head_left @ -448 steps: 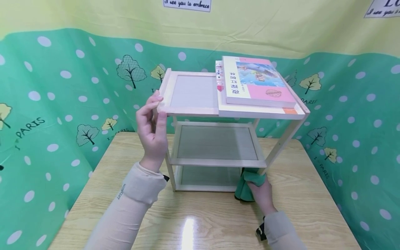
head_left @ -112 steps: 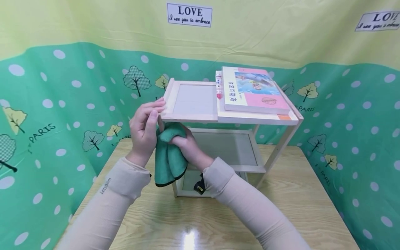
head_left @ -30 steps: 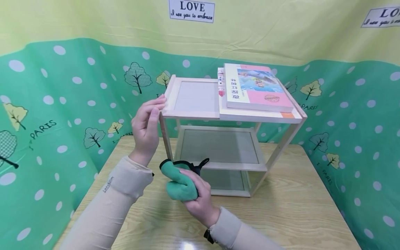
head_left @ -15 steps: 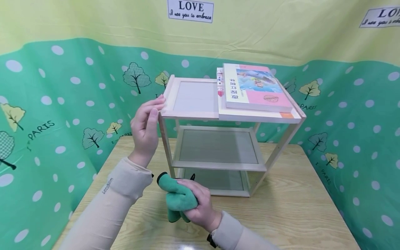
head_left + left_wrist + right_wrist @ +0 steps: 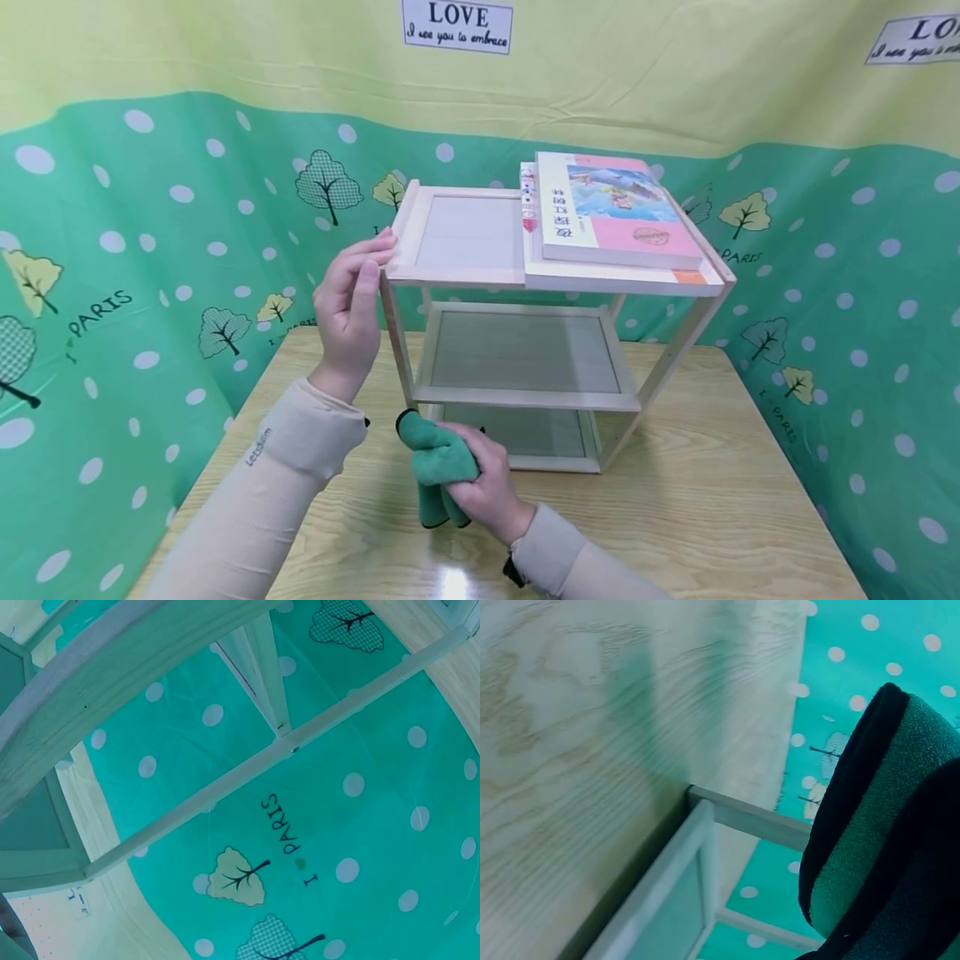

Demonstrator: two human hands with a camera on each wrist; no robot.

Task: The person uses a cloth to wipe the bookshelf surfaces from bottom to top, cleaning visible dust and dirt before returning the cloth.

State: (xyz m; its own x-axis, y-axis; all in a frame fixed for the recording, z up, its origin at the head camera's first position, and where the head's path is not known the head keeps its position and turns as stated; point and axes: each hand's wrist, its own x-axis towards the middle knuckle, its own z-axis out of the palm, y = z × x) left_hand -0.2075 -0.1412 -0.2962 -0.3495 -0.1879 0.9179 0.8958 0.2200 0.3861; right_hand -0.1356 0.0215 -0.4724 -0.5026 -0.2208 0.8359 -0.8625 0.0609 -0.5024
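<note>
A small three-tier wooden shelf (image 5: 525,397) stands on the table in the head view. My left hand (image 5: 348,312) holds its top left front corner, the fingers at the side rail and the thumb near the front. In front of the shelf's lower left leg, my right hand (image 5: 487,483) grips a bunched green cloth (image 5: 442,458) with black edging. Folds of the cloth (image 5: 885,795) fill the right side of the right wrist view, beside the shelf frame (image 5: 757,821). The left wrist view shows shelf bars (image 5: 225,780) but not the hand.
Two stacked books (image 5: 622,208) lie on the right part of the top tier. A wood-grain table (image 5: 712,517) bears the shelf. Green and yellow patterned curtain (image 5: 150,250) surrounds the table at the back and both sides.
The cloth was by the right front leg, then at the upper left leg; my right hand has since lowered it to that leg's bottom. My left hand stays at the corner.
</note>
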